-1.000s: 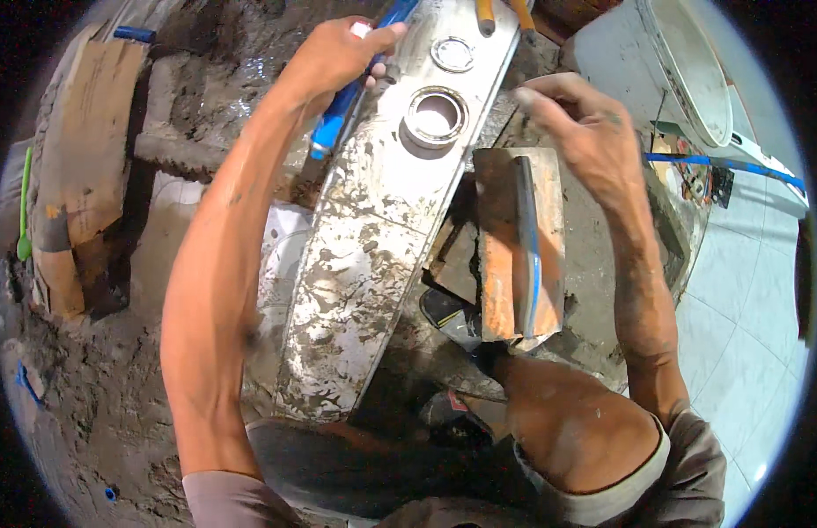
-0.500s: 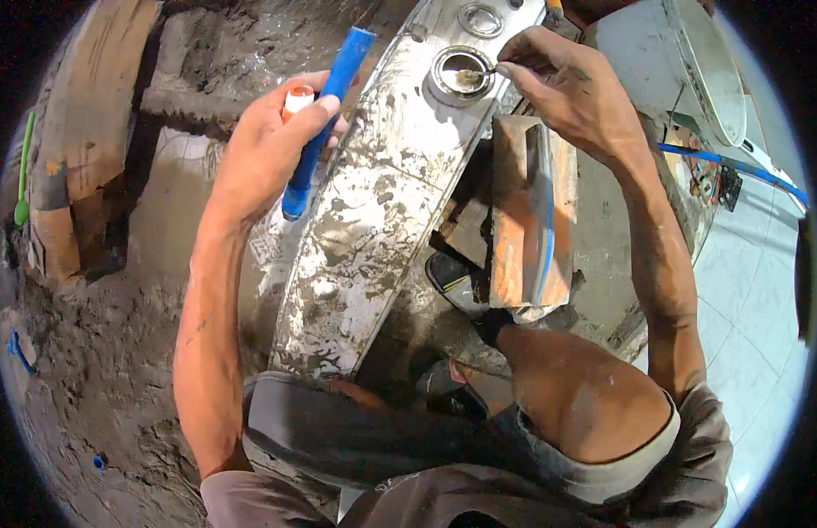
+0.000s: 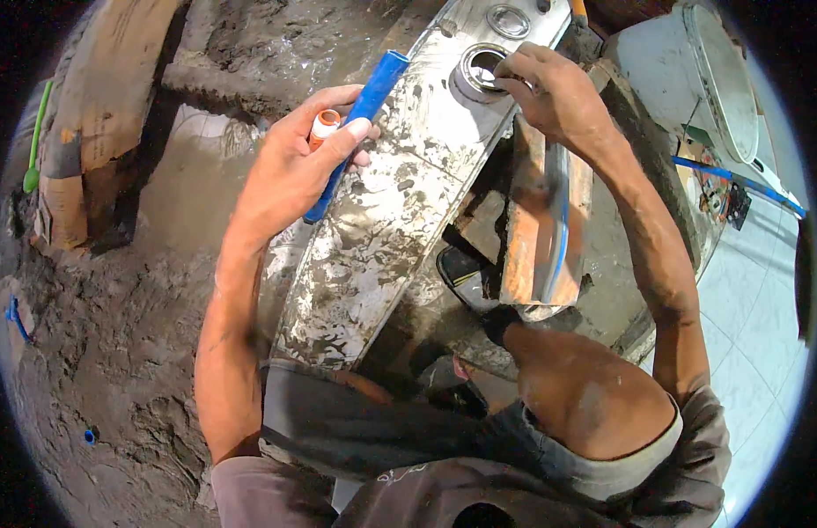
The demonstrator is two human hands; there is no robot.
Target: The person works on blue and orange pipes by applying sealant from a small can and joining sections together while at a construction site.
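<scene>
Blue pipe and orange-and-white fitting held in the left hand.
The pipe is slanted over the left edge of the white panel; the right hand is bent, narrowed, at the open tin farther along — whether anything is pinched cannot be told. Far right, a bucket is seen.

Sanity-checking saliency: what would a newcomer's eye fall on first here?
Probably the bright blue pipe, held slanted in the left hand left of centre, with a small white-and-orange fitting beside it. Next, the round open can near the top, the right hand at its mouth. It stands on the long, mud-smeared pale panel running diagonally through the middle.
</scene>
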